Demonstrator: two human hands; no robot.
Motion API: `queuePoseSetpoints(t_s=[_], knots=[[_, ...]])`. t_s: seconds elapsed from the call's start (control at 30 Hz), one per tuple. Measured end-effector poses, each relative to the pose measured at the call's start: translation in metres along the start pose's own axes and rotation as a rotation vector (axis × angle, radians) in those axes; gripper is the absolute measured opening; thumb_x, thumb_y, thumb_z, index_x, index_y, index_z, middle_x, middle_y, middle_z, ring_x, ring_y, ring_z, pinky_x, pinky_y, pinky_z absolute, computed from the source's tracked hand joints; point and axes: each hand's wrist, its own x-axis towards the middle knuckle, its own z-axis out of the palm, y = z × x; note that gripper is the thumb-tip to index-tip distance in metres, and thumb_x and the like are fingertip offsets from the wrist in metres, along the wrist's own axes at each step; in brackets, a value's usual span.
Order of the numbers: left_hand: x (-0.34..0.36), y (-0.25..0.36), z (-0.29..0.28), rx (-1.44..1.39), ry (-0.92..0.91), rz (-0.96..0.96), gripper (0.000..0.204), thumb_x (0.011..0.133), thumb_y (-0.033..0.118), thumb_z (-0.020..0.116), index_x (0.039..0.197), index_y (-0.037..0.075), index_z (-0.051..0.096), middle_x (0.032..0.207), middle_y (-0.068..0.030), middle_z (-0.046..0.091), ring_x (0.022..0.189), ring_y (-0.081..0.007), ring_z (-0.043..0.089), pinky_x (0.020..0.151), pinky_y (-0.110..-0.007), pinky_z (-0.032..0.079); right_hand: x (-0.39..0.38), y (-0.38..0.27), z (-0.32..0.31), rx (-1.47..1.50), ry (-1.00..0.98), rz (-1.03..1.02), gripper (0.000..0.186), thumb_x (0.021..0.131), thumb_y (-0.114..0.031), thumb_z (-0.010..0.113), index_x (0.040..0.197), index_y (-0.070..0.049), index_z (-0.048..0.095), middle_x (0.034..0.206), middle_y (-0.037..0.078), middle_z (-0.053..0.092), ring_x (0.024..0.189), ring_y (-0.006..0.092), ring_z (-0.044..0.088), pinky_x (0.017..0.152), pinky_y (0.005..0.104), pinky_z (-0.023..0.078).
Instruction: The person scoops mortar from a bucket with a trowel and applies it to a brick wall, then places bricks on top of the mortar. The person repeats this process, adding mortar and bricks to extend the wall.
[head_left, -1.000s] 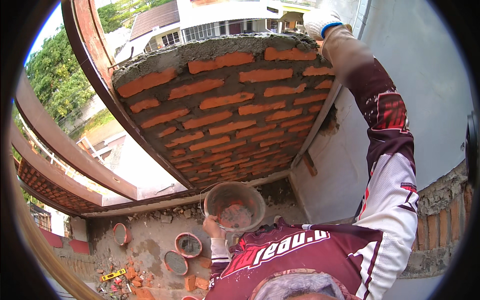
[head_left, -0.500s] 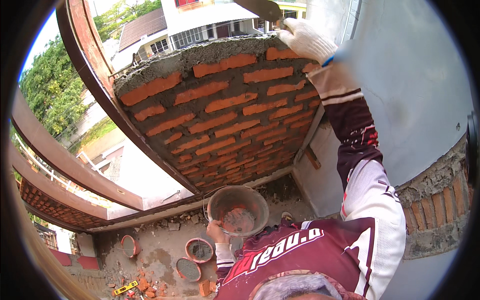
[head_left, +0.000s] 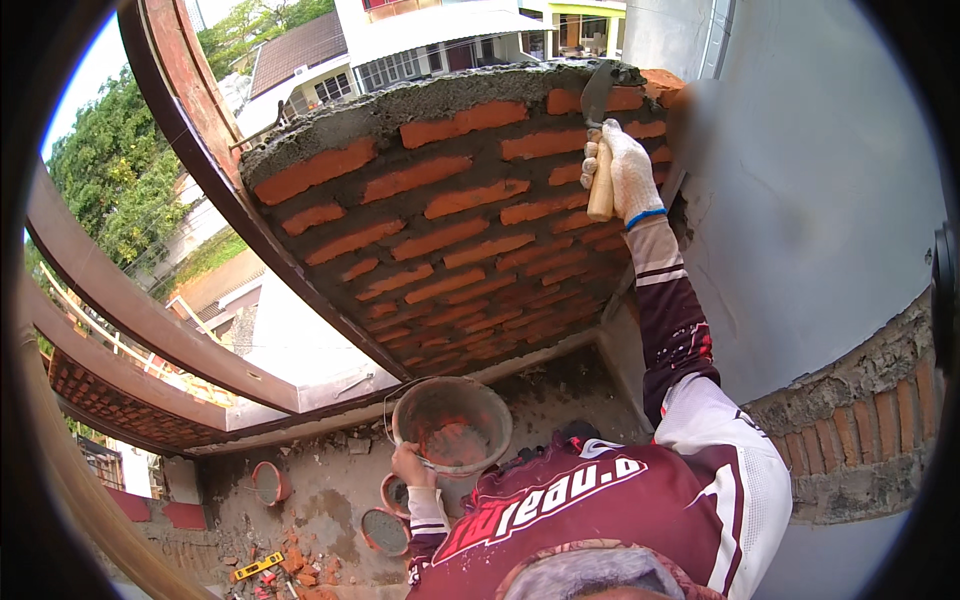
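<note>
My right hand (head_left: 630,172), in a white knit glove with a blue cuff, is wrapped round the wooden handle of a trowel (head_left: 597,92). The blade points up, by the top edge of the brick wall (head_left: 470,190) near its right end; whether it touches is hard to tell. Grey mortar (head_left: 350,105) lies along the wall's top and fills the joints. Low down, my bare left hand (head_left: 412,465) grips the rim of a large mortar bucket (head_left: 492,400). Inside the bucket are reddish and grey remains.
On the floor stand a small bucket (head_left: 268,484) and a mortar-filled pail (head_left: 385,532). A yellow spirit level (head_left: 257,567) lies beside broken brick pieces (head_left: 300,562). A wooden frame (head_left: 290,250) borders the wall's left side; a plastered wall (head_left: 810,200) rises at the right.
My right hand has come down and nearer from above the wall's top, bringing the trowel blade to the upper edge. My left hand still holds the bucket, slightly farther left in view.
</note>
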Motion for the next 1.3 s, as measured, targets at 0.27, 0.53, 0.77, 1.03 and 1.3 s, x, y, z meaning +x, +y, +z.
queuePoseSetpoints(t_s=[0.27,0.53,0.77,1.03,1.3], knots=[[-0.032,0.007,0.028,0.011,0.115,-0.075,0.013,0.074,0.004,0.063,0.074,-0.006,0.072,0.076,-0.0106,0.070,0.074,-0.0206,0.064,0.071,-0.038,0.049,-0.040,0.095,0.158,-0.044,-0.175,0.062,0.021,0.109,-0.031,0.054,0.105,-0.010,0.054,0.080,0.002,0.060,0.058,0.0135,0.059,0.050,0.0328,0.053],[-0.079,-0.017,0.047,-0.253,0.322,-0.154,0.012,0.078,0.004,0.066,0.069,-0.004,0.068,0.072,-0.0070,0.066,0.071,-0.0174,0.061,0.068,-0.037,0.047,-0.085,0.216,0.224,-0.694,-0.736,-0.038,0.039,0.104,-0.036,0.060,0.103,0.003,0.059,0.087,0.027,0.069,0.081,0.0426,0.071,0.074,0.0499,0.055],[-0.148,-0.041,0.059,-0.142,0.630,-0.139,0.012,0.083,0.005,0.068,0.087,-0.006,0.071,0.085,-0.0098,0.072,0.079,-0.0201,0.069,0.072,-0.035,0.054,-0.177,0.286,0.011,-1.052,-1.342,0.258,0.044,0.101,-0.041,0.060,0.104,0.003,0.065,0.090,0.024,0.070,0.079,0.0366,0.070,0.070,0.0451,0.054],[-0.263,-0.106,0.007,-0.030,1.057,-0.256,0.031,0.085,0.025,0.077,0.091,-0.005,0.073,0.085,-0.0097,0.074,0.075,-0.0213,0.069,0.071,-0.040,0.055,-0.194,0.398,-0.341,-1.479,-1.057,1.096,0.057,0.095,-0.042,0.066,0.117,0.010,0.070,0.111,0.027,0.074,0.103,0.0405,0.073,0.088,0.0486,0.056],[-0.337,-0.135,-0.010,0.017,1.284,-0.456,0.054,0.088,0.044,0.073,0.109,-0.005,0.074,0.102,-0.0181,0.075,0.098,-0.0283,0.070,0.090,-0.039,0.051,-0.168,0.322,-0.473,-1.538,-1.121,1.423,0.025,0.097,-0.026,0.069,0.088,-0.003,0.064,0.062,0.007,0.052,0.048,0.0216,0.047,0.044,0.0418,0.034]])
